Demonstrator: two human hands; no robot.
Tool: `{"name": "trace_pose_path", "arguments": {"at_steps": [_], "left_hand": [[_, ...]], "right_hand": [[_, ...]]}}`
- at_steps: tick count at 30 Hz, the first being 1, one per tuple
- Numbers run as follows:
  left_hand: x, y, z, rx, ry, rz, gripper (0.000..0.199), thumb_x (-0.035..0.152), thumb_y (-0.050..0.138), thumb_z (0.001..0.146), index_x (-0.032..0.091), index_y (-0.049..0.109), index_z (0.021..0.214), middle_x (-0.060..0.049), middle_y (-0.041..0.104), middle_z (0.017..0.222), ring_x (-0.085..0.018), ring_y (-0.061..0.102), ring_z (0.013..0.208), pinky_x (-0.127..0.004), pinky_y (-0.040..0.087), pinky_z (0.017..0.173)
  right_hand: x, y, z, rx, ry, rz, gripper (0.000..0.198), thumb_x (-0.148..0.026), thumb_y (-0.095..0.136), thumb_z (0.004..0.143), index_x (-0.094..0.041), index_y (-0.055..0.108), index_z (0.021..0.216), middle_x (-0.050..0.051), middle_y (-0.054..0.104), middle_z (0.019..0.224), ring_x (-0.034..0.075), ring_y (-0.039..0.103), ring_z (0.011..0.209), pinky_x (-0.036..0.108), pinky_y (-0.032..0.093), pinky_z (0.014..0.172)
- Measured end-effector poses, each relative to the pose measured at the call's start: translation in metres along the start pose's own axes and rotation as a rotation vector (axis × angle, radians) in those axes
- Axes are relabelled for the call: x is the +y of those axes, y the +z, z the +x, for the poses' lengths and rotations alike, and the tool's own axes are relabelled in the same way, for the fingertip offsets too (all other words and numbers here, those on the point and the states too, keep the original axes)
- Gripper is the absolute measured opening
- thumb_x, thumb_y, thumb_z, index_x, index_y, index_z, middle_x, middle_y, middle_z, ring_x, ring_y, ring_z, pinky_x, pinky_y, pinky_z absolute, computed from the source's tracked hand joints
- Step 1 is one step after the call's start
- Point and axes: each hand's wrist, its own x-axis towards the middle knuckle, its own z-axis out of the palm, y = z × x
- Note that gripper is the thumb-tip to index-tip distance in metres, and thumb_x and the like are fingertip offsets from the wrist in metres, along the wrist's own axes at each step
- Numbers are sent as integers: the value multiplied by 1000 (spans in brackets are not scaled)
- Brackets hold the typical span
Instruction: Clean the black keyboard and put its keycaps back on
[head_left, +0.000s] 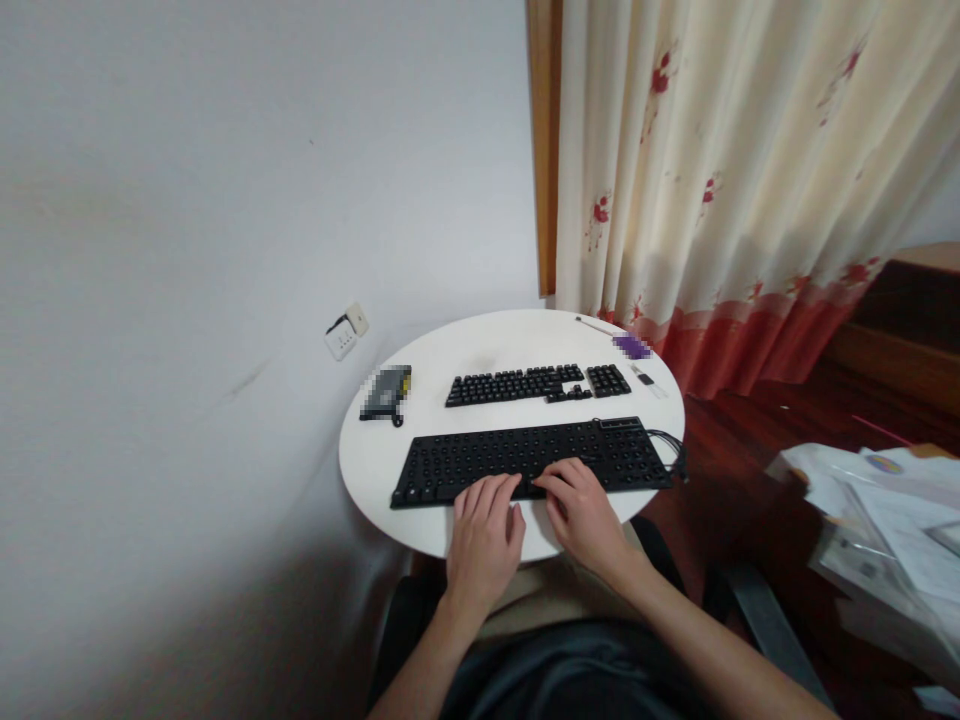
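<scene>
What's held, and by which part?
Cannot tell. Left hand and right hand are at the front edge of the black keyboard; no clear grip shows.

Plastic, cloth and wood

The keyboard (525,447) and the separate keys (510,386) look like matt plastic. The table (442,345) has a smooth, hard-looking top. The wall (247,170) is matt with light scuffs; the curtain (750,150), folded cloth. The floor (720,435) looks like glossy wood, and the bag (862,560) is thin, clear, shiny plastic.
</scene>
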Motion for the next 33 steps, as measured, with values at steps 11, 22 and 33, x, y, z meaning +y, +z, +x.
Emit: {"name": "trace_pose_path", "arguments": {"at_steps": [11,22,33], "left_hand": [[-2,0,1,-5,-4,-69,31,12,51,91,21,63,119,-9,67,120,-26,57,115,-47,43,100],[-9,-16,80,75,50,-252,27,17,51,94,20,65,117,-7,69,113,-22,61,109,-40,48,99],[-9,34,201,-241,76,-67,23,16,58,88,20,79,95,-8,76,93,-22,69,95,-31,50,93]], "right_hand": [[0,2,0,19,2,17,31,-3,52,85,-20,68,107,10,64,103,26,54,100,44,49,89],[41,-44,49,205,37,-101,30,-7,50,88,-16,71,108,11,67,101,26,57,96,42,49,89],[102,-50,134,-159,156,-467,27,-19,51,95,-19,78,96,10,73,101,23,62,100,31,44,90]]}}
